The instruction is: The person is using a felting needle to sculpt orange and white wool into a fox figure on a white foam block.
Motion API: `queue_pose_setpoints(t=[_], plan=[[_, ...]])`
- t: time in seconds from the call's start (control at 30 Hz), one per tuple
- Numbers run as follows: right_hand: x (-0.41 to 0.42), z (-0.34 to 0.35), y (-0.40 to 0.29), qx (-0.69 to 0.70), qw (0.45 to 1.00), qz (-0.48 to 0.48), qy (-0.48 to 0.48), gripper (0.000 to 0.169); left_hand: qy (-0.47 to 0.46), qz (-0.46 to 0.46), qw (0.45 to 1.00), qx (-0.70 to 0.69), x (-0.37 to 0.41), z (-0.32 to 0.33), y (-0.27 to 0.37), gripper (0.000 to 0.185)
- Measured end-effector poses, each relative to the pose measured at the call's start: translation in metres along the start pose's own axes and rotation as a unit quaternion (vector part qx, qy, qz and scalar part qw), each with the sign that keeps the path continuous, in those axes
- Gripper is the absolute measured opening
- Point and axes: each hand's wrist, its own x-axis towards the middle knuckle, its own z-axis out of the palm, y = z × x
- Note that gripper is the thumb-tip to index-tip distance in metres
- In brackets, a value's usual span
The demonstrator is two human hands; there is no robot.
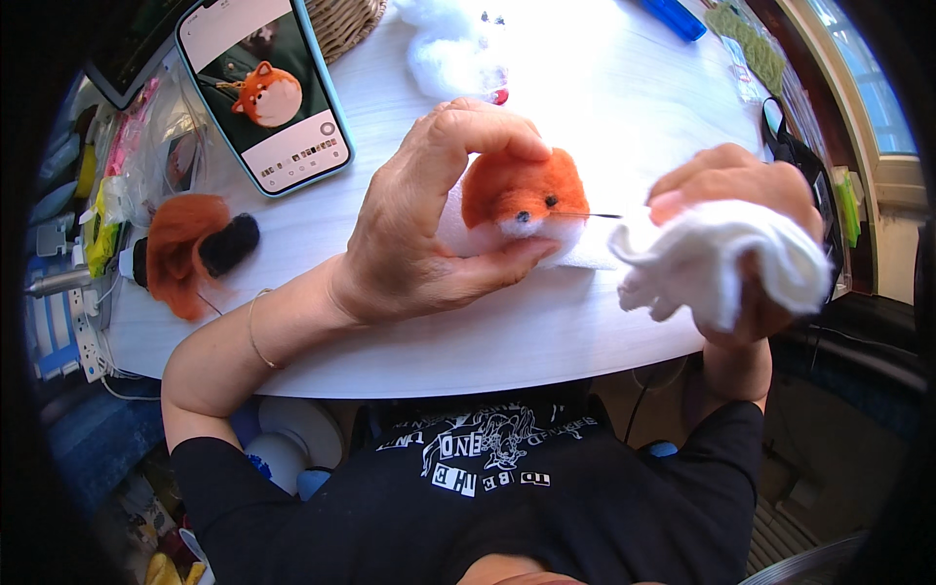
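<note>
My left hand [424, 227] grips a round felted-wool animal head [526, 186], orange above and white below, with a black nose and a black eye. Against its right side, a thin dark needle [603, 216] lies level beside the eye; whether its tip is in the wool cannot be told. My right hand [738, 183], slightly blurred, is to the right with a bundle of white wool [724, 256] held in it. It is near the needle's outer end, but the wool hides most of the fingers. A white pad [585, 259] shows partly under the felted head.
A phone [267, 95] showing an orange-and-white felted head lies at upper left, by a wicker basket [347, 25]. Orange wool [183, 248] and black wool [230, 245] lie left of my forearm. White fluffy fibre [453, 55] and a blue object [673, 18] are farther back.
</note>
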Motion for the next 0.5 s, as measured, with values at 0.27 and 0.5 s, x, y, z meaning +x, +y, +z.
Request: queue_pose_setpoints(t=[0.27,0.5], plan=[[0.004,0.004,-0.009,0.028,0.998,0.037,0.05,0.026,0.071,-0.022,0.997,-0.009,0.001,0.005,0.004,0.049],[0.005,0.011,-0.007,0.044,0.997,0.033,0.053,0.025,0.072,-0.016,0.997,-0.007,0.0,0.006,0.002,0.049]])
